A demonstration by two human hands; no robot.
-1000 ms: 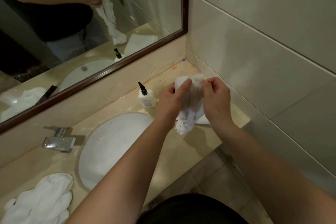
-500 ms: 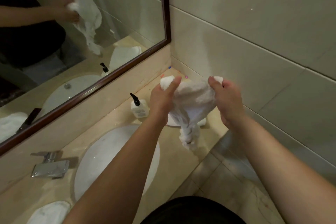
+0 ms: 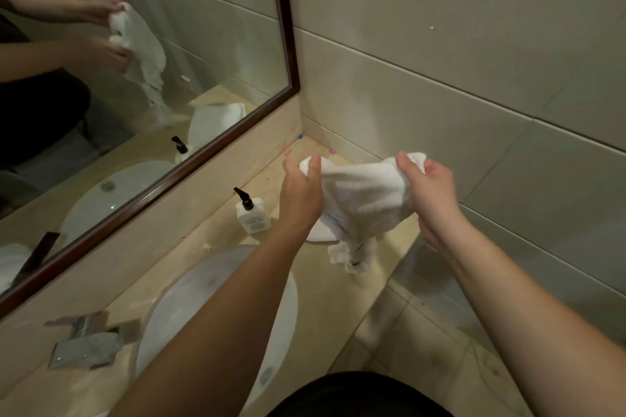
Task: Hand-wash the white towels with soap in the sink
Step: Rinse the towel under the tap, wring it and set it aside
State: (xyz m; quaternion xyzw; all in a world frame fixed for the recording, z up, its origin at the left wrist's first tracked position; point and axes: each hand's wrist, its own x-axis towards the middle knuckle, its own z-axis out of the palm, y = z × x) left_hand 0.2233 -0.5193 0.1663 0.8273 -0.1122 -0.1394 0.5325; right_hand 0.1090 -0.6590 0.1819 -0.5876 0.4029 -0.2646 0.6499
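Observation:
I hold a white towel [image 3: 362, 200] spread in the air over the right end of the counter, to the right of the sink. My left hand [image 3: 301, 193] pinches its left top corner and my right hand [image 3: 430, 189] grips its right top corner. The towel's lower part hangs twisted toward the counter edge. Another white towel [image 3: 320, 235] lies on the counter behind it, mostly hidden. A white soap bottle [image 3: 252, 215] with a black pump stands beside my left wrist. The white oval sink [image 3: 189, 294] is below my left forearm.
A chrome tap [image 3: 86, 342] sits left of the sink on the beige stone counter [image 3: 325, 301]. A framed mirror [image 3: 135, 78] runs along the back wall. A tiled wall stands close on the right, and tiled floor shows below the counter's end.
My hands have moved apart, opening the bunched towel out wide. The view has swung right, so the towel pile at the counter's left end has left the frame.

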